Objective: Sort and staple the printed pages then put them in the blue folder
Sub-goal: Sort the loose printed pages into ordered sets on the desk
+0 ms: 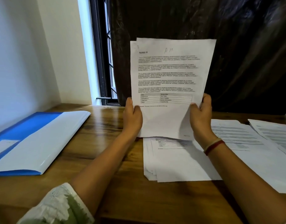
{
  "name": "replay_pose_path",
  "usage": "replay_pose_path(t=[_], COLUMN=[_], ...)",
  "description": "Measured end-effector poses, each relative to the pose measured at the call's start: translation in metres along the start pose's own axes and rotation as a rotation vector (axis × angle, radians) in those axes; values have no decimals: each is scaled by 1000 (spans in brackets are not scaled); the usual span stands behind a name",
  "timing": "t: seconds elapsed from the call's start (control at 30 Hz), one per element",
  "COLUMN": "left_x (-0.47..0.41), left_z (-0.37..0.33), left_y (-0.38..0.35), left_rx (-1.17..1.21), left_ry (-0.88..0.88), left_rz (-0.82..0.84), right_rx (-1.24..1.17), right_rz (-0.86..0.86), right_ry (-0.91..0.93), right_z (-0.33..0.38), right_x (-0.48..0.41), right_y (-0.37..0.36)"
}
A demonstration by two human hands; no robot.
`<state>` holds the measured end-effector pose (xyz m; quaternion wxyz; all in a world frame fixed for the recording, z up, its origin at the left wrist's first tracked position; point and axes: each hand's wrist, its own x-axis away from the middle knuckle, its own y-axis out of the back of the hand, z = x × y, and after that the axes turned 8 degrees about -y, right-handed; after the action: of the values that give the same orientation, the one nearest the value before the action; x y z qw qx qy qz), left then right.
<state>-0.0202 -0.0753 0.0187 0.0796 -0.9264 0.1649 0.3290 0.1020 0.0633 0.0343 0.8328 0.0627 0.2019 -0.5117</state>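
Gripping pages (168, 78): left hand (132, 116), right hand (200, 118)

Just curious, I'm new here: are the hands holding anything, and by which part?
Yes. Both hold a few printed pages upright: the left hand grips the lower left edge, the right hand the lower right edge.

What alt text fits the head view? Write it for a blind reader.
The left hand and right hand hold a sheaf of printed pages upright over a wooden table. Loose pages lie beneath and to the right; a blue folder lies on the left.
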Motion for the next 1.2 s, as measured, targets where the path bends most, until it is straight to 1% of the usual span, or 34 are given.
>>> replay_pose_path(t=[0.1, 0.2, 0.27, 0.53, 0.67, 0.9, 1.0, 1.1, 1.2], left_x=[3, 8, 7, 12, 12, 12, 8, -2, -7], left_z=[3, 7, 8, 17, 17, 16, 9, 3, 3], left_y=[-2, -5, -6, -6, -6, -7, -4, 3, 9], left_rx=[19, 4, -2, -99, -81, -89, -97, -112, -104], left_ry=[9, 23, 25, 66, 95, 97, 74, 57, 150], left_rz=[14, 47, 36, 52, 42, 44, 25, 28, 42], right_rx=[-42, -20, -23, 7, 6, -13, -27, -5, 29], right_rz=[7, 30, 43, 30, 8, 5, 2, 50, 112], right_ry=[-17, -66, -85, -110, -123, -150, -119, -122, -228], right_z=[-3, -10, -11, -19, -20, -20, -12, 0, 5], right_x=[2, 2, 3, 8, 9, 11, 9, 4, -2], right_y=[0, -2, -3, -5, -7, -8, -6, -1, -1])
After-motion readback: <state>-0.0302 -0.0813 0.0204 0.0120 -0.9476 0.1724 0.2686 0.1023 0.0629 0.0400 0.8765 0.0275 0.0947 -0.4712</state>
